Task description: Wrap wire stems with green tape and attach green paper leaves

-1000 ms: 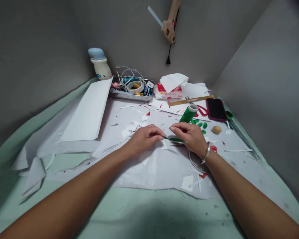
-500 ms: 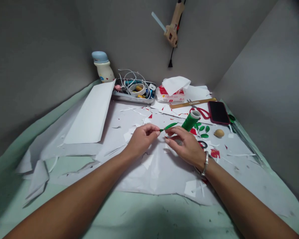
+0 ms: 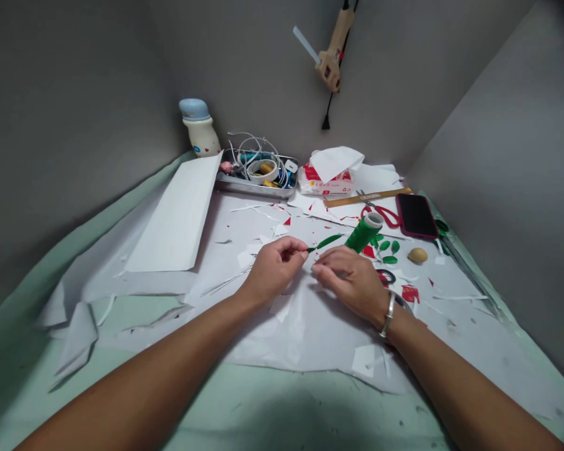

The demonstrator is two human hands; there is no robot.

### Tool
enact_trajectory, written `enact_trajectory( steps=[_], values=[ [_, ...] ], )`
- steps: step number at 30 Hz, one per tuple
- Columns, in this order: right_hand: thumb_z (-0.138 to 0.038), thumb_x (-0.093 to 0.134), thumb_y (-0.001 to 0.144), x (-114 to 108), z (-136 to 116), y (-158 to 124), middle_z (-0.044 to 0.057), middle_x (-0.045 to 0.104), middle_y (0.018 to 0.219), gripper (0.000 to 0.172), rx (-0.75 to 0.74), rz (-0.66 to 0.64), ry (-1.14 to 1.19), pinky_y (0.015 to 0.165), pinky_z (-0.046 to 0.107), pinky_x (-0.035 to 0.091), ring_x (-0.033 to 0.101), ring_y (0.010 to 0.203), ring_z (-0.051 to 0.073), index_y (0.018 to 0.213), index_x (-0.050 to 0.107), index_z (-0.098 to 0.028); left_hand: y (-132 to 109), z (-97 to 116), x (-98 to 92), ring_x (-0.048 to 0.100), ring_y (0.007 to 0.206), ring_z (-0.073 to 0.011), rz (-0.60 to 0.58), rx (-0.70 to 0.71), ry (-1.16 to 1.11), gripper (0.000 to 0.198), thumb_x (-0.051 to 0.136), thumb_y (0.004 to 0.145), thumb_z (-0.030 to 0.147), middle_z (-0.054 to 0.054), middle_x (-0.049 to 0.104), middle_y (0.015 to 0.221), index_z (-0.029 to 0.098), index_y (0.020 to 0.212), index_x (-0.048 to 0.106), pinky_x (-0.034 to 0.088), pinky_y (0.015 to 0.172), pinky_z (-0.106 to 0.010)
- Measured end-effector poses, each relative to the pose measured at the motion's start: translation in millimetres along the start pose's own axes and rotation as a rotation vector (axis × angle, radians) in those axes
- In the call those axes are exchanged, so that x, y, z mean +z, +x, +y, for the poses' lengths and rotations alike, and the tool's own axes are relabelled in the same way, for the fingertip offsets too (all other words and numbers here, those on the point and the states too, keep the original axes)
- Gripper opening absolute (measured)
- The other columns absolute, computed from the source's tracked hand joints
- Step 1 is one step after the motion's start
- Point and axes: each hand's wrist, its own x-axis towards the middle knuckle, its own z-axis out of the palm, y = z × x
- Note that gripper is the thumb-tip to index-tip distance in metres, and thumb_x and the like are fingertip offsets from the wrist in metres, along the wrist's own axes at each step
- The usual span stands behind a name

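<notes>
On my feed, the left hand (image 3: 277, 268) is pinched nearly shut, thumb against forefinger, on the thin end of a slender green leaf-shaped strip (image 3: 328, 241), glossy and narrow, sticking out to that hand's right. The right hand (image 3: 348, 283) sits just below the strip, fingers loosely curled, gripping nothing I can see. Just past it stands a roll of green tape (image 3: 364, 232), beside small green cut leaves (image 3: 389, 250).

1 head camera is looking forward and down over the work surface (image 3: 263, 407), is facing the corner of 2 grey walls (image 3: 75, 94), and is viewing the left hand (image 3: 275, 269) and right hand (image 3: 350, 282) from close behind.
</notes>
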Motion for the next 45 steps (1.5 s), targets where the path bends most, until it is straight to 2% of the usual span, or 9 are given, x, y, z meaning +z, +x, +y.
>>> enact_trajectory(
  steps=[3, 6, 9, 15, 21, 24, 27, 32, 45],
  values=[
    [-0.029, 0.059, 0.09, 0, -2, -1, 0.004, 0.068, 0.073, 0.026, -0.009, 0.033, -0.019, 0.074, 0.035, 0.047, 0.061, 0.076, 0.018, 0.066, 0.064, -0.02, 1, 1, -0.6, 0.052, 0.066, -0.0124, 0.035, -0.024, -0.03, 0.014, 0.063, 0.079, 0.029, 0.001, 0.058, 0.074, 0.016, 0.086, 0.062, 0.04, 0.063, -0.026],
    [-0.029, 0.061, 0.088, -2, -3, -1, 0.007, 0.067, 0.087, 0.011, 0.007, 0.209, -0.037, 0.072, 0.034, 0.048, 0.059, 0.083, 0.02, 0.083, 0.066, -0.021, 0, 1, -0.1, 0.052, 0.066, -0.0123, 0.057, -0.02, -0.024, 0.014, 0.062, 0.08, 0.03, 0.001, 0.058, 0.073, 0.016, 0.085, 0.062, 0.039, 0.063, -0.026],
    [-0.029, 0.063, 0.085, -3, -2, -1, 0.007, 0.064, 0.095, 0.014, 0.031, 0.288, -0.09, 0.068, 0.034, 0.048, 0.057, 0.079, 0.019, 0.097, 0.064, -0.022, -1, 1, 1.6, 0.054, 0.069, -0.0132, 0.044, 0.005, 0.004, 0.014, 0.062, 0.08, 0.03, 0.0, 0.06, 0.076, 0.017, 0.085, 0.063, 0.042, 0.066, -0.026],
    [-0.028, 0.062, 0.085, -2, -3, -2, 0.004, 0.062, 0.091, 0.011, 0.115, 0.221, 0.046, 0.057, 0.028, 0.044, 0.047, 0.057, 0.011, 0.092, 0.066, -0.02, -3, -2, 5.3, 0.056, 0.072, -0.0135, 0.017, 0.054, 0.033, 0.014, 0.062, 0.081, 0.029, -0.001, 0.062, 0.079, 0.016, 0.085, 0.063, 0.043, 0.068, -0.026],
    [-0.034, 0.061, 0.085, 2, -5, -2, 0.006, 0.067, 0.103, 0.034, 0.329, 0.116, 0.39, 0.053, 0.027, 0.045, 0.049, 0.055, 0.01, 0.116, 0.063, -0.022, -4, 1, 5.2, 0.058, 0.076, -0.0145, -0.004, 0.079, 0.069, 0.012, 0.06, 0.082, 0.028, -0.002, 0.064, 0.082, 0.017, 0.087, 0.063, 0.044, 0.072, -0.027],
    [-0.038, 0.063, 0.084, 7, -5, -2, 0.008, 0.069, 0.107, 0.026, 0.376, 0.031, 0.532, 0.057, 0.027, 0.05, 0.058, 0.062, 0.012, 0.101, 0.067, -0.019, -5, 4, 5.3, 0.059, 0.078, -0.0152, -0.021, 0.096, 0.121, 0.009, 0.059, 0.082, 0.025, -0.003, 0.067, 0.086, 0.017, 0.085, 0.063, 0.045, 0.074, -0.028],
    [-0.041, 0.065, 0.082, 10, -6, -2, 0.007, 0.072, 0.09, 0.025, 0.398, 0.033, 0.498, 0.056, 0.026, 0.049, 0.059, 0.061, 0.013, 0.079, 0.068, -0.017, -6, 5, 5.5, 0.058, 0.078, -0.0149, -0.033, 0.114, 0.17, 0.007, 0.058, 0.082, 0.022, -0.003, 0.068, 0.09, 0.017, 0.084, 0.062, 0.045, 0.074, -0.028],
    [-0.04, 0.067, 0.08, 10, -9, 0, -0.002, 0.058, 0.055, 0.024, 0.454, 0.11, 0.433, 0.049, 0.024, 0.042, 0.05, 0.05, 0.012, 0.086, 0.071, -0.016, -5, 3, 4.3, 0.057, 0.076, -0.0139, -0.028, 0.175, 0.279, 0.007, 0.056, 0.083, 0.02, -0.001, 0.065, 0.083, 0.019, 0.084, 0.064, 0.045, 0.073, -0.027],
    [-0.038, 0.066, 0.078, 11, -13, 0, -0.005, 0.048, 0.051, 0.024, 0.535, 0.183, 0.345, 0.049, 0.025, 0.034, 0.04, 0.048, 0.01, 0.065, 0.06, -0.018, -5, 2, 2.5, 0.062, 0.081, -0.0152, -0.021, 0.211, 0.269, 0.013, 0.06, 0.085, 0.023, -0.002, 0.069, 0.088, 0.021, 0.095, 0.068, 0.048, 0.078, -0.03]
  ],
)
